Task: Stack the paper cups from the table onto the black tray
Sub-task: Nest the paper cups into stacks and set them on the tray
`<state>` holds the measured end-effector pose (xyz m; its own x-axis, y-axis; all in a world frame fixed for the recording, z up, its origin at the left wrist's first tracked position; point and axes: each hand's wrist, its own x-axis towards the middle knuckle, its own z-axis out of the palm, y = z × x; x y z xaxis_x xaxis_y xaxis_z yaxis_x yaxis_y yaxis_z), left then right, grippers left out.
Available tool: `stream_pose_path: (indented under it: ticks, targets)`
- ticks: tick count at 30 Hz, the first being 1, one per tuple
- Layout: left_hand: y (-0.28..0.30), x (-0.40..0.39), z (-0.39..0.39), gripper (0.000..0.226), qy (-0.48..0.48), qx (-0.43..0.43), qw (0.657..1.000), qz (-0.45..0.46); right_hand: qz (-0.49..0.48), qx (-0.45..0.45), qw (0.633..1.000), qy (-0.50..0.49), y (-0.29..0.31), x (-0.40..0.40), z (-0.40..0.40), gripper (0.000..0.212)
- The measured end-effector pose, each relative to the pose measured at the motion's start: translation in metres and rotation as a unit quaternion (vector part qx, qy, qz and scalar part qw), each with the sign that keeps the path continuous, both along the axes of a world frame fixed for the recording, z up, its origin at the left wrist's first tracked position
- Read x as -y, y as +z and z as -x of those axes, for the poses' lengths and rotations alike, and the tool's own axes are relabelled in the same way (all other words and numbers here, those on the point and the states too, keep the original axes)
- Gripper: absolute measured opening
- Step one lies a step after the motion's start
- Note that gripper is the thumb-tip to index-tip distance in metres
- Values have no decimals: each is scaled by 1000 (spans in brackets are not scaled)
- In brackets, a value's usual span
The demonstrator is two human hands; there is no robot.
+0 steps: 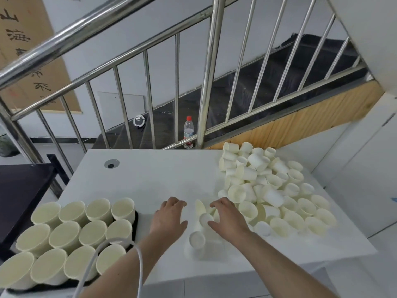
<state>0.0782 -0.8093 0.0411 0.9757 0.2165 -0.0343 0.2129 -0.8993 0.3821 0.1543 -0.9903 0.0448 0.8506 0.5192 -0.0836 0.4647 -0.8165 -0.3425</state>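
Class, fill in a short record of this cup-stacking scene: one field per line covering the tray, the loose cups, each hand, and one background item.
Black tray: left on the white table, filled with rows of upright cup stacks
Loose cup pile: right side of table, jumbled
Left hand: open, palm down, holding nothing
Right hand: fingers spread over fallen cups
Background: water bottle behind the metal railing

Matt, cream paper cups (268, 186) lie piled on my smooth white table (154, 181) — its finish faintly satin. The tray (135, 220) edge looks matt black. Beyond, a railing (209, 82) of polished, glossy metal; a clear plastic bottle (188, 132); pale wood panelling (300, 123) — ribbed.
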Motion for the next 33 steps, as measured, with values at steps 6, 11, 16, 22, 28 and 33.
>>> stream_pose_path:
  ticks: [6, 11, 16, 22, 28, 33]
  targets:
    - [-11, 24, -22, 49, -5, -27, 1000, 2, 9, -16, 1000, -21, -6, 28, -25, 52]
    - [-23, 21, -61, 42, -13, -35, 999, 7, 15, -32, 999, -36, -15, 28, -55, 51]
    - [-42, 12, -95, 40, -16, -62, 998, 13, 42, -69, 996, -38, -26, 21, -79, 52]
    - [-69, 3, -133, 41, -47, -99, 994, 16, 47, -94, 993, -49, -47, 1, -107, 51]
    - [-87, 4, -150, 35, -37, -105, 994, 13, 40, -88, 995, -26, -56, -2, -118, 51]
    - [-86, 3, -156, 22, -3, -67, 998, 19, 23, -88, 996, -18, -56, 2, -124, 47]
